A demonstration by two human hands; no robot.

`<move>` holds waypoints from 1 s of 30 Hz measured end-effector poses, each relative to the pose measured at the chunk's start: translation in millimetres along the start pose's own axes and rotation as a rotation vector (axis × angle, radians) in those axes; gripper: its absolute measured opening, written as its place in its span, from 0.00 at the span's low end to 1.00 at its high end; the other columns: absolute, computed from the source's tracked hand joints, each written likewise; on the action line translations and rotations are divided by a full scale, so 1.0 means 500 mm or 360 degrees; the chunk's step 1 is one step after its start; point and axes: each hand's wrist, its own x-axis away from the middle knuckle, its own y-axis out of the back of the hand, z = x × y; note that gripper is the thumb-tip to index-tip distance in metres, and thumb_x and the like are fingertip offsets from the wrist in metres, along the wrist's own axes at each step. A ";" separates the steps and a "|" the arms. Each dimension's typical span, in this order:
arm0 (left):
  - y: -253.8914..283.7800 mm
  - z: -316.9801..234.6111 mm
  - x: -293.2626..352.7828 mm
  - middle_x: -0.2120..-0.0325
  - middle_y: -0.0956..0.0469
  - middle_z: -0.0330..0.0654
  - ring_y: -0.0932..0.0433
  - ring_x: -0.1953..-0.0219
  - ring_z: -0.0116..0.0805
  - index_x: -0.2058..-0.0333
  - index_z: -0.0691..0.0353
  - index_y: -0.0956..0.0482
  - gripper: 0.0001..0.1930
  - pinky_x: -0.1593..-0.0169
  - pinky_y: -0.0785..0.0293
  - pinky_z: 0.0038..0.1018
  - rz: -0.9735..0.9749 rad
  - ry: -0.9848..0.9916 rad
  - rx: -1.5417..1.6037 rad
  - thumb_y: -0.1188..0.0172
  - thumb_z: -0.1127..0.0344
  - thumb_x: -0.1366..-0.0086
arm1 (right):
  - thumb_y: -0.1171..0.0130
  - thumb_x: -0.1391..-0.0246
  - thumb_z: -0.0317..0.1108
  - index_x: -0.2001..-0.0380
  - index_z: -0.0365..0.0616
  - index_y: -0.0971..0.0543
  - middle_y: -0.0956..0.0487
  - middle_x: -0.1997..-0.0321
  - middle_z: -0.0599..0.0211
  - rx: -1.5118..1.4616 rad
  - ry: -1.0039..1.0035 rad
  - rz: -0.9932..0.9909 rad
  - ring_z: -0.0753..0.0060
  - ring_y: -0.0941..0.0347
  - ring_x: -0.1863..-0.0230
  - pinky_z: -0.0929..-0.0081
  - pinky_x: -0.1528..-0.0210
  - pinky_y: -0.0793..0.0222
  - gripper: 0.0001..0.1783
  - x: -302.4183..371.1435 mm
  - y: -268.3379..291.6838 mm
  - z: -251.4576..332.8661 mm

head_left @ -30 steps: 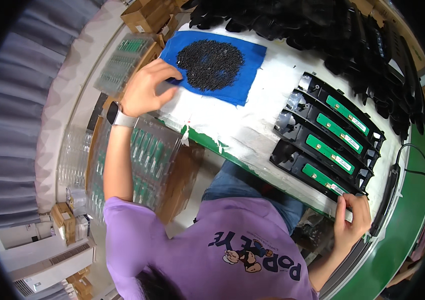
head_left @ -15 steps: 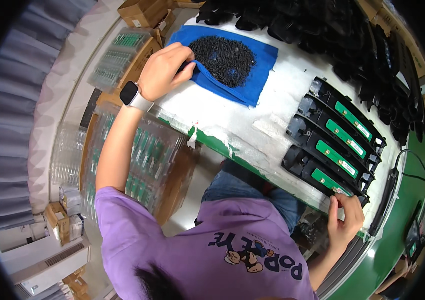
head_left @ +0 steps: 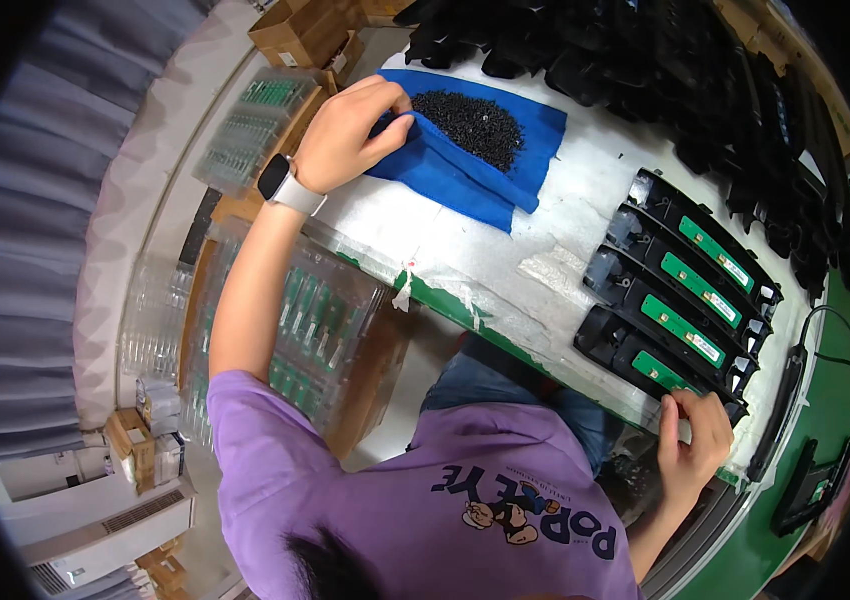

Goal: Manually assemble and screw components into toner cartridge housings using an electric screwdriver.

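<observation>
My left hand (head_left: 353,138) pinches the near-left edge of a blue cloth (head_left: 465,185), raising it in a fold. Behind that fold, a pile of small black pieces (head_left: 470,122), perhaps screws, lies on the cloth. At the right, several curved black plastic panels (head_left: 605,338) lie in a row, each carrying a green circuit board (head_left: 657,368). My right hand (head_left: 695,440) is at the near edge of the closest panel, thumb and forefinger drawn together beside its board. What sits between those fingertips is too small to tell.
Many black plastic parts (head_left: 635,60) are heaped along the table's far side. Clear plastic trays of green boards (head_left: 310,310) stand left of the table, with cardboard boxes (head_left: 295,35) behind. A black bar-shaped tool with a cable (head_left: 775,415) lies at the right edge.
My left hand has drawn the cloth's near edge over, so the fold is broader and covers part of the pile. My right hand stays at the nearest panel. The whole view has shifted slightly.
</observation>
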 end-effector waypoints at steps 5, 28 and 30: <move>0.031 -0.009 0.011 0.76 0.26 0.43 0.27 0.69 0.41 0.76 0.65 0.27 0.06 0.65 0.30 0.31 0.0197 -0.0119 0.0146 0.41 0.69 0.49 | 0.38 0.63 0.21 0.77 0.37 0.26 0.30 0.81 0.63 0.0005 0.0071 -0.0012 0.63 0.36 0.81 0.72 0.79 0.44 0.07 0.000 -0.002 0.005; -0.065 -0.089 -0.091 0.77 0.26 0.44 0.26 0.73 0.46 0.74 0.61 0.20 0.04 0.70 0.30 0.33 0.0215 0.0172 -0.0334 0.38 0.69 0.51 | 0.36 0.65 0.25 0.80 0.41 0.25 0.30 0.84 0.66 0.0055 0.0086 -0.0118 0.63 0.34 0.83 0.71 0.81 0.42 0.07 0.032 0.056 -0.042; -0.056 -0.102 -0.085 0.79 0.27 0.47 0.27 0.78 0.45 0.73 0.64 0.20 0.04 0.73 0.31 0.29 0.0100 0.0190 -0.0155 0.38 0.72 0.49 | 0.38 0.63 0.24 0.81 0.41 0.25 0.27 0.82 0.65 0.0143 0.0014 -0.0233 0.64 0.32 0.82 0.71 0.81 0.38 0.05 0.024 0.084 -0.074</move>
